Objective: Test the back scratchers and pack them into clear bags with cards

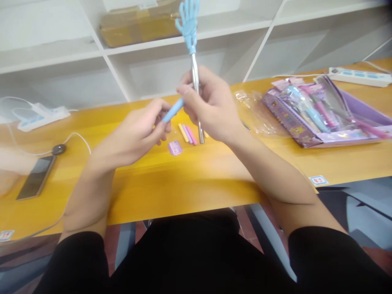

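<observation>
A back scratcher with a light blue skeleton-hand head and a silver metal rod stands nearly upright in my right hand. The fingers are closed round the rod, whose bare end points down at the table. My left hand pinches the lower end of a light blue tube-shaped handle. The handle slants up to my right fingertips, which touch or grip its upper end; I cannot tell which. Beneath the hands lie several short coloured sticks in yellow, purple and pink, beside a small purple card.
On the right, a purple display box holds several wrapped items, with clear plastic wrappers beside it. Power strips with cables sit at both sides. A phone lies left, near another person's blurred arm. White shelves rise behind.
</observation>
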`<state>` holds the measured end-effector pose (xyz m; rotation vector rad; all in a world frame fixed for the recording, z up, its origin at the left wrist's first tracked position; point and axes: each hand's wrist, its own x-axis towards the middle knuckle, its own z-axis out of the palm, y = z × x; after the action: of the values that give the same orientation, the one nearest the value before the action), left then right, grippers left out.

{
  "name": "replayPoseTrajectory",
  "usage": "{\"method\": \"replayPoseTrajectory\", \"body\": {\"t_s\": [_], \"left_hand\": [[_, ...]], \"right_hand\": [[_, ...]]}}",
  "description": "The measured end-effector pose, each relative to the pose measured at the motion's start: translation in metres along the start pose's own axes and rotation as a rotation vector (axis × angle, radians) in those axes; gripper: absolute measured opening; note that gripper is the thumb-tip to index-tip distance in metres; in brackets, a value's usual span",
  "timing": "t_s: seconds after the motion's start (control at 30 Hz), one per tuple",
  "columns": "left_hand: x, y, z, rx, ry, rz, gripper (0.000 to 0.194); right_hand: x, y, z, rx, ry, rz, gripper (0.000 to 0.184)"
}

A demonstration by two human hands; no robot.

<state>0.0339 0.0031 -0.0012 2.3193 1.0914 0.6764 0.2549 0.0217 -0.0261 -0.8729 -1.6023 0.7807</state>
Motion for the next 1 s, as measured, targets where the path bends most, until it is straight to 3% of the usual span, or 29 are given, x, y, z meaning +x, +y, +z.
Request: {"method": "replayPoseTrajectory", "body": {"t_s": [0.17,0.37,0.53,0.63,0.8,0.9,1.0], "left_hand": [[-0.003,0.001,-0.014,0.104,0.054,-0.028,0.012],[-0.004,0.002,-0.022,0.112,0.050,-0.006,0.036],[-0.003,0.003,-0.024,0.132,0.034,0.028,0.042],[-0.004,0.001,-0.027,0.158,0.024,0.024,0.043],[-0.007,-0.005,-0.031,0.130,0.095,0.025,0.045],[-0.009,-0.006,-0.030,0.020,0.134,0.000,0.046],[-0.008,-0.006,-0.029,-0.063,0.104,-0.003,0.048]], "right_hand": [[0.006,-0.005,-0.014,0.277,0.164,-0.115,0.022],[0.012,-0.003,-0.024,0.492,0.031,-0.086,0.040],[0.010,-0.002,-0.019,0.474,0.056,-0.077,0.048],[0.010,-0.004,-0.022,0.472,0.068,-0.121,0.039],[0.013,-0.005,-0.027,0.361,0.224,-0.109,0.030],[0.013,-0.006,-0.027,0.295,0.191,-0.052,0.024],[0.010,-0.008,-0.025,0.335,0.101,-0.088,0.017]]}}
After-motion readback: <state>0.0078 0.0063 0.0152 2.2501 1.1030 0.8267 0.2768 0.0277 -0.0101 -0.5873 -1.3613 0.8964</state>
